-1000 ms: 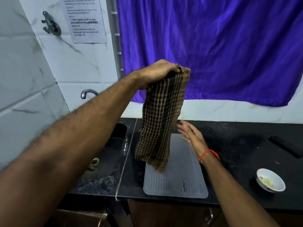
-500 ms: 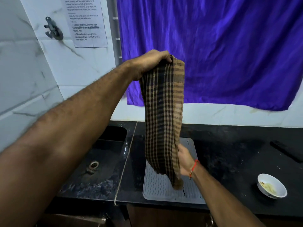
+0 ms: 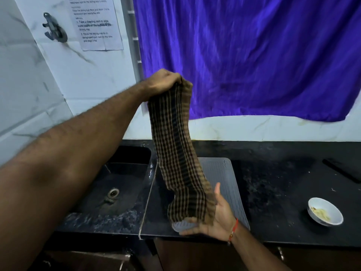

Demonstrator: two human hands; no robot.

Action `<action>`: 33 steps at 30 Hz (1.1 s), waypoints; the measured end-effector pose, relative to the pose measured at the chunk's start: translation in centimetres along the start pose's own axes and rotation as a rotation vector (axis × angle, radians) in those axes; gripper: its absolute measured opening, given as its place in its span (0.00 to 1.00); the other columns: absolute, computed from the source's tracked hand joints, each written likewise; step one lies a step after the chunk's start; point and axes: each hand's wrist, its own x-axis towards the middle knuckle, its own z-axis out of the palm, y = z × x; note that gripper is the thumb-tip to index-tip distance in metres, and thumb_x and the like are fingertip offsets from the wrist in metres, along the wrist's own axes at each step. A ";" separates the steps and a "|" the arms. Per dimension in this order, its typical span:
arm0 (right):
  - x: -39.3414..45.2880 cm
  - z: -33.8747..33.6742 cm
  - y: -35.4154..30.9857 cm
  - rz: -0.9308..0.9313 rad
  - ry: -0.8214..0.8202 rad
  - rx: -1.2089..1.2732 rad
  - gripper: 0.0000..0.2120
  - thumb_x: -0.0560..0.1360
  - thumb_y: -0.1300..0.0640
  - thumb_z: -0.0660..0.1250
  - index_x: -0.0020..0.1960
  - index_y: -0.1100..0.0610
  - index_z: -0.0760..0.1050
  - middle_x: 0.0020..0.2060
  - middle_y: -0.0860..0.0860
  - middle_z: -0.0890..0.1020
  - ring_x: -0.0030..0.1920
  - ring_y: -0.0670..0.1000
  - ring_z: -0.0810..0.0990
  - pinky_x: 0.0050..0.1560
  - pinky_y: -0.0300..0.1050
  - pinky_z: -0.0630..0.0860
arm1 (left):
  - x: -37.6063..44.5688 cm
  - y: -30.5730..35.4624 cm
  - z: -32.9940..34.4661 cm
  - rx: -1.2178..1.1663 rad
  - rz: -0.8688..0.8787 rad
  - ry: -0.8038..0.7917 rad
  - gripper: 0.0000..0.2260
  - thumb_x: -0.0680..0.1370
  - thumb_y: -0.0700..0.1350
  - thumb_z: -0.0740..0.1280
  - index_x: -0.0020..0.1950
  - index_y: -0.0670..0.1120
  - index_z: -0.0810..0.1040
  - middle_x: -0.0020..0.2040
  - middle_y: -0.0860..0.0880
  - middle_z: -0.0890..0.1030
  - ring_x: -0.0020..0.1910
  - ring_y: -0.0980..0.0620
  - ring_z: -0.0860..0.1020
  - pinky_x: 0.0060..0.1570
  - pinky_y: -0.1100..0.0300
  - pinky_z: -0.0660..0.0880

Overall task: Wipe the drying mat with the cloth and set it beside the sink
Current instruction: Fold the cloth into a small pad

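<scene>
- Left hand [image 3: 163, 82] pinching cloth [image 3: 178, 153] top; right hand [image 3: 216, 216], fingers spread, cupping lower end.
- Drying mat [image 3: 222, 184] flat at sink's [image 3: 121, 184] 3 o'clock.
- Wiping apparently not begun; placement pending.

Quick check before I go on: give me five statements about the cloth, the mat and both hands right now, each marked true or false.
1. The left hand grips the top of the checked cloth. True.
2. The cloth lies spread flat on the drying mat. False: it hangs from the left hand above the mat.
3. The right hand is open, palm up, under the cloth's lower end. True.
4. The white bowl sits inside the sink. False: it stands on the counter, far right.
5. The mat lies on the counter just right of the sink. True.
</scene>
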 end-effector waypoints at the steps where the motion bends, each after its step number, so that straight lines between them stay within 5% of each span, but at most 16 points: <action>1: 0.2 0.2 0.1 -0.038 -0.012 0.036 0.50 0.66 0.21 0.53 0.76 0.54 0.59 0.74 0.64 0.60 0.73 0.70 0.58 0.66 0.80 0.45 | -0.1 -0.6 0.8 0.098 0.011 -0.042 0.13 0.80 0.51 0.61 0.45 0.48 0.83 0.45 0.49 0.82 0.43 0.53 0.79 0.42 0.62 0.73; 7: 1.5 2.9 -1.5 -0.170 0.015 0.173 0.56 0.62 0.20 0.58 0.74 0.60 0.62 0.72 0.65 0.65 0.71 0.71 0.62 0.64 0.81 0.48 | -2.3 -4.3 7.6 0.455 0.119 -0.387 0.14 0.81 0.52 0.61 0.55 0.47 0.83 0.54 0.47 0.83 0.55 0.48 0.79 0.59 0.53 0.75; 13: 3.2 4.2 -5.4 -0.280 0.170 0.152 0.52 0.61 0.21 0.61 0.70 0.60 0.69 0.68 0.64 0.71 0.66 0.74 0.68 0.62 0.81 0.57 | -6.7 -6.8 14.3 0.617 0.320 -0.612 0.13 0.77 0.53 0.62 0.52 0.48 0.83 0.47 0.49 0.84 0.47 0.49 0.80 0.52 0.52 0.78; 18: 4.0 4.4 -7.4 -0.214 0.362 0.090 0.30 0.76 0.38 0.62 0.63 0.63 0.75 0.61 0.65 0.77 0.62 0.67 0.76 0.62 0.72 0.68 | -9.3 -6.8 16.3 0.820 0.443 -0.650 0.21 0.74 0.65 0.59 0.55 0.53 0.80 0.47 0.48 0.81 0.48 0.46 0.81 0.40 0.53 0.77; 20: 4.2 4.1 -7.6 -0.219 0.461 0.056 0.19 0.78 0.49 0.60 0.58 0.63 0.77 0.54 0.64 0.81 0.55 0.64 0.81 0.56 0.67 0.75 | -10.1 -6.4 15.6 0.765 0.446 -0.527 0.20 0.75 0.63 0.58 0.60 0.58 0.79 0.52 0.49 0.84 0.51 0.48 0.81 0.43 0.52 0.77; 22: 4.2 3.9 -8.1 -0.269 0.553 0.056 0.13 0.77 0.60 0.57 0.54 0.66 0.75 0.48 0.65 0.83 0.49 0.64 0.82 0.48 0.64 0.80 | -11.0 -6.8 14.8 0.600 0.344 -0.258 0.19 0.75 0.60 0.56 0.57 0.58 0.81 0.53 0.49 0.85 0.51 0.47 0.82 0.48 0.49 0.79; 24: 4.1 3.8 -8.7 -0.324 0.583 0.097 0.14 0.75 0.66 0.53 0.56 0.68 0.72 0.49 0.69 0.81 0.52 0.67 0.80 0.50 0.65 0.79 | -12.2 -8.8 14.9 0.201 0.097 -0.145 0.17 0.78 0.54 0.56 0.48 0.49 0.83 0.43 0.46 0.86 0.42 0.40 0.84 0.39 0.52 0.80; 27: 3.7 4.5 -10.0 -0.379 0.521 0.105 0.14 0.71 0.69 0.52 0.54 0.64 0.70 0.53 0.69 0.79 0.54 0.69 0.80 0.50 0.66 0.78 | -14.5 -13.2 17.0 -0.466 -0.415 -0.462 0.28 0.82 0.56 0.49 0.46 0.39 0.82 0.40 0.40 0.84 0.43 0.31 0.82 0.28 0.60 0.76; 30: 3.1 6.2 -10.7 -0.364 0.415 0.061 0.10 0.71 0.66 0.54 0.49 0.61 0.71 0.59 0.68 0.78 0.55 0.71 0.79 0.52 0.70 0.76 | -16.7 -16.1 20.0 -1.078 -0.644 -0.826 0.49 0.74 0.76 0.40 0.67 0.37 0.76 0.62 0.35 0.80 0.60 0.32 0.78 0.50 0.47 0.81; 33: 2.1 7.4 -10.5 -0.296 0.346 -0.004 0.15 0.73 0.61 0.55 0.58 0.61 0.70 0.60 0.66 0.78 0.59 0.68 0.78 0.55 0.72 0.73 | -17.3 -16.4 22.2 -1.631 -0.686 -0.722 0.60 0.62 0.84 0.44 0.77 0.39 0.64 0.72 0.33 0.70 0.71 0.30 0.69 0.68 0.35 0.68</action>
